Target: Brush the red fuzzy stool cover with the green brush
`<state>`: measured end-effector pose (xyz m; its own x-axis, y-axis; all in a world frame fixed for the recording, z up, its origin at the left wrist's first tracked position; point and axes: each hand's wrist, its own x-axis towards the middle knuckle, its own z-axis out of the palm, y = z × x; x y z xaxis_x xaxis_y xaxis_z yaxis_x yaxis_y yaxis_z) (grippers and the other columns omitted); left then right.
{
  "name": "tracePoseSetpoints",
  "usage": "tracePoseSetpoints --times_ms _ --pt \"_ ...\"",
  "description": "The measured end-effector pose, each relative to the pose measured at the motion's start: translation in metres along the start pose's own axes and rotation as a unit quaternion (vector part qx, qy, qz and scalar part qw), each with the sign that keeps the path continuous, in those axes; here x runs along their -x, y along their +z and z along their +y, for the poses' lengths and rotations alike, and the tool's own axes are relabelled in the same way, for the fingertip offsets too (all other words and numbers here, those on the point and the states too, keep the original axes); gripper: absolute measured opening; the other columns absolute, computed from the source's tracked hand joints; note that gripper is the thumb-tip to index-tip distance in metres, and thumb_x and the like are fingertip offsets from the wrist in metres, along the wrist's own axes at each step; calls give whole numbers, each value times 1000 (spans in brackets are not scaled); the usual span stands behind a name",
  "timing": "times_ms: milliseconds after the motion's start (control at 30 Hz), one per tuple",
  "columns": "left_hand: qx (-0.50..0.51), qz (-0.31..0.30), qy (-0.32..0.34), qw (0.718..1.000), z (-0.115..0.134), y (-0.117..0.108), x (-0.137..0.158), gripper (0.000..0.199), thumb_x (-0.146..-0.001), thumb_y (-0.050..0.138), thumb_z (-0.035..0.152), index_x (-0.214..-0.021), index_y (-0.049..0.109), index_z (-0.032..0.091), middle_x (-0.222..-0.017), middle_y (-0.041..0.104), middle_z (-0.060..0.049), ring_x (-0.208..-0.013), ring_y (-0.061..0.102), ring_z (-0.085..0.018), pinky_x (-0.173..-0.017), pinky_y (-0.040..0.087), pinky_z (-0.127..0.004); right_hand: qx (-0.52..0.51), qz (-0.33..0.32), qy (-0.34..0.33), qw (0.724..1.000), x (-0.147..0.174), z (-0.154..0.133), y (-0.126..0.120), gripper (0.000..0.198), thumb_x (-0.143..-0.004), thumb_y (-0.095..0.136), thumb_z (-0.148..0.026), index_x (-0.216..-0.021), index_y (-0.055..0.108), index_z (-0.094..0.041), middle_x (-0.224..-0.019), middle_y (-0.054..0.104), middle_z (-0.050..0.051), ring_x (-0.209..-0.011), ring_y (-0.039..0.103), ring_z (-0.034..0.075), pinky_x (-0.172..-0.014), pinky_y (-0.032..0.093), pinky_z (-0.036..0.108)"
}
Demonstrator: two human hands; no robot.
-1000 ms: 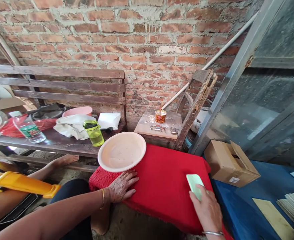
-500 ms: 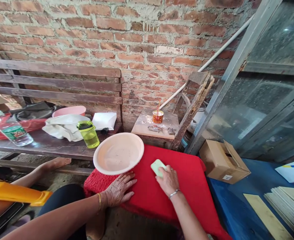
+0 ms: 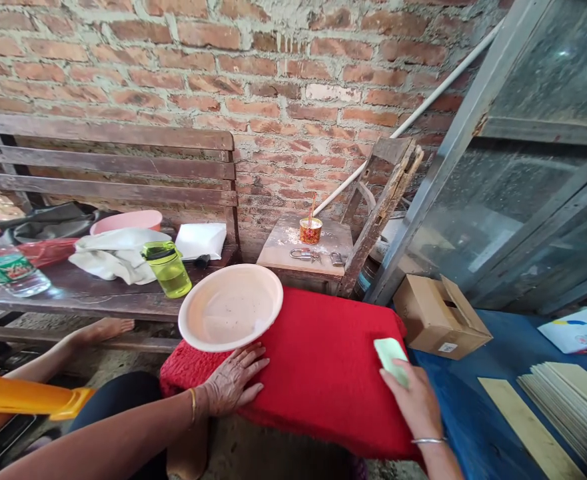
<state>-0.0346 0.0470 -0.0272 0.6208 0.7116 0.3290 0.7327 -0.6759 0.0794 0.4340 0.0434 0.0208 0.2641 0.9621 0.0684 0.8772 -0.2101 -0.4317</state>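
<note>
A red cloth [image 3: 328, 353] is spread over a low surface in front of me. My left hand [image 3: 236, 380] lies flat on it with the fingers spread, close to the near rim of the basin. The pale basin [image 3: 230, 308] sits on the cloth's left part, with dark specks inside. Over the right side of the cloth, my right hand [image 3: 416, 397] grips a pale green block [image 3: 390, 355], rounded at the corners. Its underside is hidden, so whether it is a brush or a soap bar I cannot tell.
A wooden bench [image 3: 103, 297] at left carries a green drink bottle [image 3: 170, 270], a water bottle [image 3: 20, 270] and cloths. Ahead, a small chair [image 3: 283, 250] bears a red tin [image 3: 310, 231]. At right are a cardboard box [image 3: 440, 317] and stacked boards [image 3: 568, 407]. Someone's foot [image 3: 108, 328] shows below the bench.
My right hand has slid the pale green block rightward across the red cloth, from near the middle to the right side. My left hand stays flat in place. The view has shifted slightly.
</note>
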Motion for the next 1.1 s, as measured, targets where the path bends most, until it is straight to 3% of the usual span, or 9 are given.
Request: tracePoseSetpoints --times_ms 100,200,300,467,567,667,933,1033,1100 --pt "0 -7 -3 1000 -1 -1 1 50 -95 57 40 -143 53 28 -145 56 -9 -134 51 -28 -111 44 -44 37 -25 -141 989 9 -53 25 35 -89 54 -47 -115 69 -29 -108 64 7 -102 63 26 -92 47 39" --pt "-10 -12 -5 1000 -1 -2 2 49 -95 56 41 -143 53 28 -145 56 -8 -132 53 -29 -111 45 -44 82 -38 -174 981 11 -67 27 32 -89 56 -42 -116 69 -32 -107 64 6 -100 63 26 -91 46 40" --pt "-25 -15 0 1000 -2 -3 1 49 -96 56 42 -142 54 28 -144 57 -8 -130 54 -29 -109 46 -44 94 -38 -117 988 6 -31 10 35 -87 53 -46 -115 70 -32 -106 65 7 -97 64 26 -89 47 39" --pt "-32 -12 13 999 0 -4 0 50 -96 55 42 -144 52 26 -145 56 -9 -131 53 -29 -110 46 -45 82 24 97 992 3 68 -29 58 -82 37 -61 -115 72 -28 -100 64 21 -85 64 37 -80 47 51" --pt "-19 -12 5 1000 3 -5 -1 50 -96 56 41 -144 51 26 -145 55 -9 -133 52 -29 -110 45 -46 71 45 158 984 0 83 -37 65 -77 39 -67 -118 73 -29 -97 64 25 -81 62 41 -79 44 57" --pt "-2 -27 1 1000 5 -9 -3 51 -95 56 40 -144 51 25 -146 54 -10 -136 49 -30 -111 44 -46 18 38 92 995 -12 42 -25 60 -79 40 -68 -114 73 -32 -98 66 20 -89 62 39 -83 46 54" --pt "1 -24 -3 1000 8 -13 -3 52 -93 59 36 -143 51 24 -145 55 -11 -134 51 -30 -110 46 -46 51 -70 -188 978 -43 -161 48 28 -89 60 -41 -114 68 -30 -106 62 5 -98 62 22 -88 44 35" --pt "4 -23 -6 1000 7 -12 -3 52 -91 60 37 -141 53 24 -144 56 -11 -134 51 -31 -109 46 -46 57 -92 -210 972 -45 -195 67 27 -87 65 -40 -113 68 -32 -108 61 4 -103 60 22 -91 41 35" --pt "8 -21 -7 1000 7 -10 -3 53 -90 61 36 -141 53 23 -144 56 -11 -135 50 -31 -110 46 -46 62 -102 -203 972 -49 -191 69 25 -87 66 -40 -111 69 -33 -108 62 4 -104 60 22 -92 41 36"
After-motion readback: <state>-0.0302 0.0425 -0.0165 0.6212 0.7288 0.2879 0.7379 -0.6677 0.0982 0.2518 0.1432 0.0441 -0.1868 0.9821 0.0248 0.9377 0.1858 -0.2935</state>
